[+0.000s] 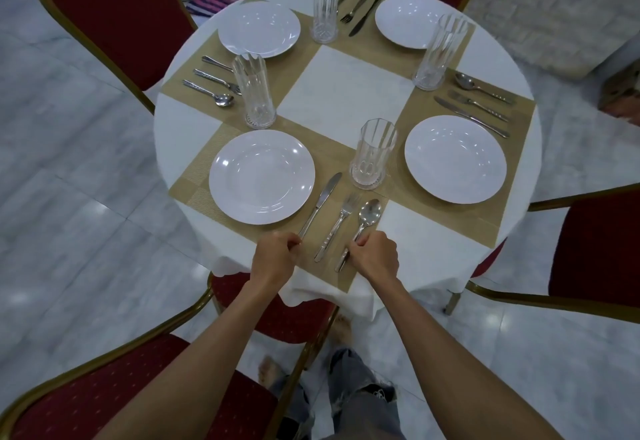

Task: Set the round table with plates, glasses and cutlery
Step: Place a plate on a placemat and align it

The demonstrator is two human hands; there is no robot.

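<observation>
— What are the hands doing at the near setting?

— The left hand [275, 249] is curling its fingers round the handle end of a steel table knife [322, 199], pinching it. The right hand [375, 254] is gripping the handle of a steel spoon [369, 212] about midway, with the handle's tip poking out below the fingers. Both pieces are lying flat on a beige woven placemat [322, 152].

— And the fork?

— A steel fork [337, 228] is lying between the knife and the spoon, with neither hand touching it.

— Where are these sitting on the table?

— At the near edge of the round worktop [346, 86], which is wearing a white cloth. The knife is lying just right of a round white plate [261, 176], and a tall clear ribbed glass [375, 155] is standing upright beyond the fork and spoon.

— What about the other places?

— Three more white plates [455, 159] are sitting on their own beige mats at the right, the far side and the left. An upright glass and a set of knife, fork and spoon are sitting beside each one. Red padded chairs [114, 13] with gold frames are standing around the worktop.
</observation>
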